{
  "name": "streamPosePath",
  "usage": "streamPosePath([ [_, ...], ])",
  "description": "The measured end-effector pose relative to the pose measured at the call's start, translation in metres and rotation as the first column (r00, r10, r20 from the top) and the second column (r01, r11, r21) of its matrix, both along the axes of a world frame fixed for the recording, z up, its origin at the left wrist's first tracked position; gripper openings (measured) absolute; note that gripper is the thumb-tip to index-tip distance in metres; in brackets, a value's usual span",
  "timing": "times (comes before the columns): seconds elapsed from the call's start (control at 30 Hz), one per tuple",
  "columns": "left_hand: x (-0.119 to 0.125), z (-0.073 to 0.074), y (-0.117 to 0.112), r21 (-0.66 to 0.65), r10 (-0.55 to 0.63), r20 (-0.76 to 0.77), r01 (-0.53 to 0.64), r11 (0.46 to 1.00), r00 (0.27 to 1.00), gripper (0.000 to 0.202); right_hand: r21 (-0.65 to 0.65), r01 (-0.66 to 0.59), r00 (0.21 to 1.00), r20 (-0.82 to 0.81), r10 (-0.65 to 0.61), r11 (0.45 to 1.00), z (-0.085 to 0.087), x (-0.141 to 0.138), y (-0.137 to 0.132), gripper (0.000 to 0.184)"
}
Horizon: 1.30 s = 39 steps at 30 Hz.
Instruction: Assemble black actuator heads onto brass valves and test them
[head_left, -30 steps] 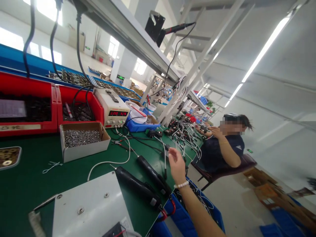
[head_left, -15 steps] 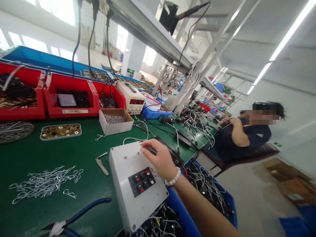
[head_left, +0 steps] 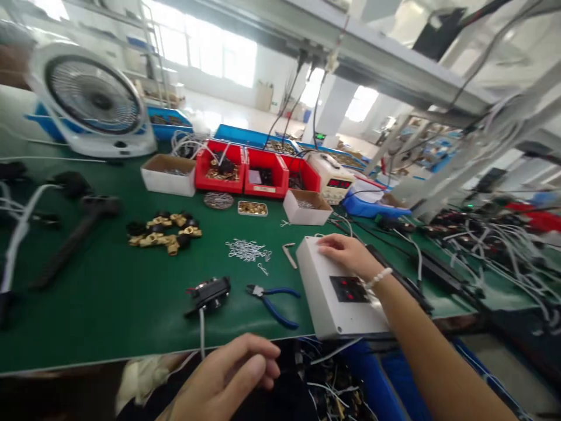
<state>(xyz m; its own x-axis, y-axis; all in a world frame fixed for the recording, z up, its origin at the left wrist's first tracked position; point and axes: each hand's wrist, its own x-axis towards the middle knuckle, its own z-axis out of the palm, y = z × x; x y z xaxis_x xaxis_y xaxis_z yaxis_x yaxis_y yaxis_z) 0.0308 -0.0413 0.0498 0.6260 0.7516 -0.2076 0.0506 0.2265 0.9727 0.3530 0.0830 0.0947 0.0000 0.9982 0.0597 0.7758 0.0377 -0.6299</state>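
Observation:
My right hand (head_left: pixel 348 256), with a white bead bracelet on its wrist, rests on the far end of a grey-white box (head_left: pixel 313 266). Its fingers reach forward over the top and nothing shows in them. A black terminal panel (head_left: pixel 349 289) with red tabs is set into that top. Low in the view, my left hand (head_left: pixel 234 374) hangs before the table edge, loosely bent, thumb apart from the fingers and holding nothing visible. Beyond it lie blue-handled cutting pliers (head_left: pixel 276 301) and a black part with a white cable (head_left: pixel 210 295).
Wire clips (head_left: pixel 248 250) and brass fittings (head_left: pixel 164 231) lie on the green table (head_left: pixel 131 304). Red bins (head_left: pixel 265 190), a power supply (head_left: pixel 331 178) and a fan (head_left: pixel 94 99) stand behind. A blue crate (head_left: pixel 368 374) with cabled parts sits below the edge.
The view has swung left, bringing in the fan, the brass fittings and the black part. My left hand has come into view. My right hand stays at the box's far end.

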Motion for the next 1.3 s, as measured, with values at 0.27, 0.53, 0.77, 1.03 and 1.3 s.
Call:
streamPosePath([
  [0.27, -0.042, 0.004, 0.030, 0.418, 0.560, -0.247, -0.434, 0.798, 0.790, 0.037, 0.069, 0.086, 0.989, 0.112, -0.093, 0.994, 0.003, -0.009, -0.003, 0.038],
  [0.53, -0.055, -0.032, 0.053, 0.722, 0.704, -0.395, -0.275, 0.635, 0.590, 0.057, 0.083, 0.159, 0.975, 0.147, -0.170, 0.984, -0.005, -0.011, 0.000, 0.072],
  [0.77, -0.037, -0.030, 0.047, 0.658, 0.594, -0.367, -0.251, 0.710, 0.716, 0.037, 0.105, 0.182, 0.977, 0.093, -0.192, 0.978, 0.000, -0.018, -0.006, 0.074],
  [1.03, -0.032, -0.025, 0.023, 0.617, 0.486, -0.073, -0.344, 0.708, 0.871, 0.048, 0.073, 0.246, 0.963, 0.099, -0.252, 0.967, -0.002, -0.021, -0.005, 0.059],
  [1.3, -0.038, -0.001, 0.013, 0.718, 0.422, -0.029, -0.275, 0.639, 0.906, 0.059, 0.173, 0.261, 0.958, 0.074, -0.277, 0.950, 0.000, -0.019, -0.011, 0.051],
])
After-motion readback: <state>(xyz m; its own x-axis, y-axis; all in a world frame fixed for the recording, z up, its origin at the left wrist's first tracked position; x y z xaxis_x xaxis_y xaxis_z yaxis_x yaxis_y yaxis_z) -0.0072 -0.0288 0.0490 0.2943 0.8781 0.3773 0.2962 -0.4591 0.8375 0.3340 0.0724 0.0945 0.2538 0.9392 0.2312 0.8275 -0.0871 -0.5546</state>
